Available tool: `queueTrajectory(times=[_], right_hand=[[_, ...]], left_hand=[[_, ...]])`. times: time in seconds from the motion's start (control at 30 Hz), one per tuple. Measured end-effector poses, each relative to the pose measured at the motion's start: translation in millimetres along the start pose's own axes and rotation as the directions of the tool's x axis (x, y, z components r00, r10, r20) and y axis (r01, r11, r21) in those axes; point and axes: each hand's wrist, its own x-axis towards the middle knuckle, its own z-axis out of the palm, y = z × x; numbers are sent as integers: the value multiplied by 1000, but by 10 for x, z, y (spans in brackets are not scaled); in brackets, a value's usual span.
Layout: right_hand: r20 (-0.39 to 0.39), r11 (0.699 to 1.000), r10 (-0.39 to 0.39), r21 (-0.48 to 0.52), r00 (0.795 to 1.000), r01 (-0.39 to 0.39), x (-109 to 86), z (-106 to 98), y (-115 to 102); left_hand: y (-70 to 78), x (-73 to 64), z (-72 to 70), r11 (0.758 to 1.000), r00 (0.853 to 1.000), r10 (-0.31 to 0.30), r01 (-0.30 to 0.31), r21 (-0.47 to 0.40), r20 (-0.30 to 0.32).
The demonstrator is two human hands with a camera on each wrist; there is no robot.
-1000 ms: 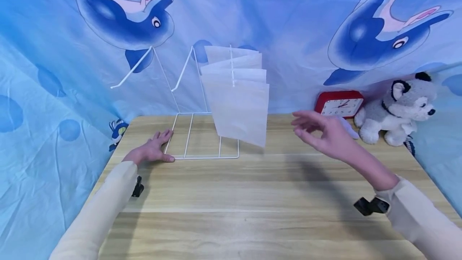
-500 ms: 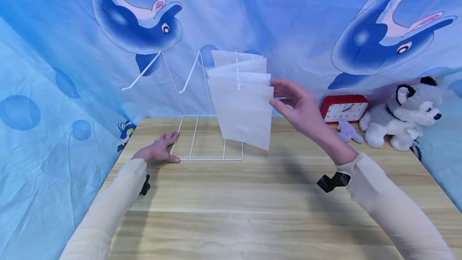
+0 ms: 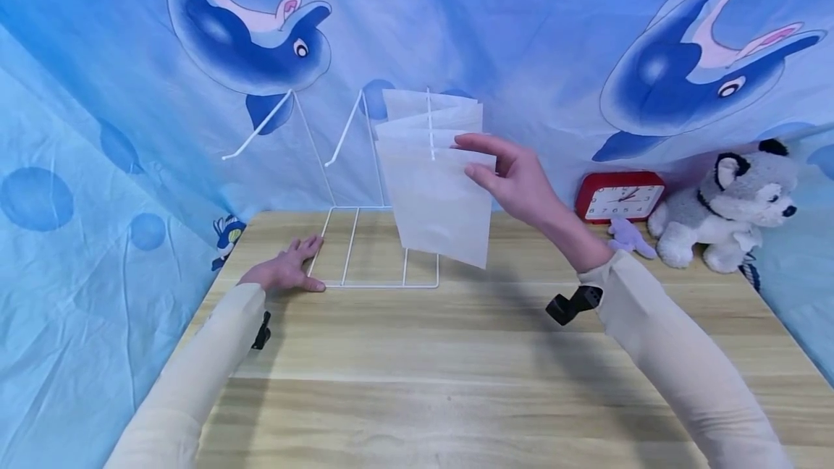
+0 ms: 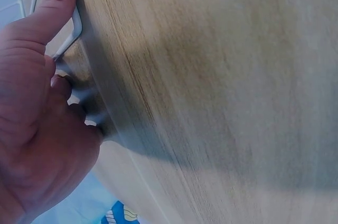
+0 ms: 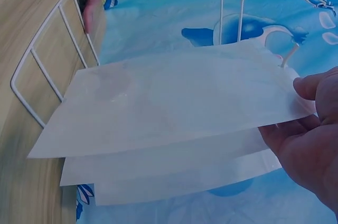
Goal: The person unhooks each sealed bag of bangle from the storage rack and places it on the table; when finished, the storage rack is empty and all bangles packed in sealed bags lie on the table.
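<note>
A white wire rack [image 3: 389, 286] with upright hooks stands on the table, and several white paper sheets [image 3: 436, 201] hang on its right hook. My left hand [image 3: 283, 271] rests on the left side of the rack's base with the fingers spread; in the left wrist view its thumb [image 4: 55, 2] lies along the wire near a corner. My right hand [image 3: 517, 178] pinches the front sheet near its upper right corner. Its thumb is in front and its fingers go behind that sheet, partly hidden. In the right wrist view the other sheets [image 5: 174, 160] hang behind the front one.
Two bare hooks [image 3: 342, 129] of the rack rise to the left of the sheets. A red clock [image 3: 620, 197], a small purple toy [image 3: 628, 236] and a plush husky [image 3: 723, 205] stand at the back right. A blue dolphin curtain [image 3: 508, 56] hangs behind the table [image 3: 417, 396].
My right hand has moved left from beside the clock to the sheets, and its fingers have gone behind the front one. My left hand has stayed on the rack's base. The head view has shifted slightly.
</note>
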Motion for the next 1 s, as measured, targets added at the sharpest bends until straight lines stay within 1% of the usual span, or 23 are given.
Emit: queueTrajectory(times=[0.27, 0.43, 0.63, 0.87, 1.0], right_hand=[[22, 999, 34, -16, 999, -34, 16, 26, -14], [25, 999, 40, -2, 999, -40, 12, 34, -41], [25, 999, 34, -6, 999, -34, -11, 8, -107], [32, 1000, 26, 0, 999, -26, -70, -18, -151], [33, 1000, 19, 13, 999, -19, -99, -32, -203]], left_hand=[[62, -32, -6, 1000, 1000, 12, -12, -16, -2], [58, -44, -4, 1000, 1000, -5, 5, 8, 3], [68, -56, -27, 1000, 1000, -18, 18, 10, -7], [47, -39, -7, 1000, 1000, -8, 8, 14, -17], [57, -42, -14, 1000, 1000, -12, 12, 7, -7]])
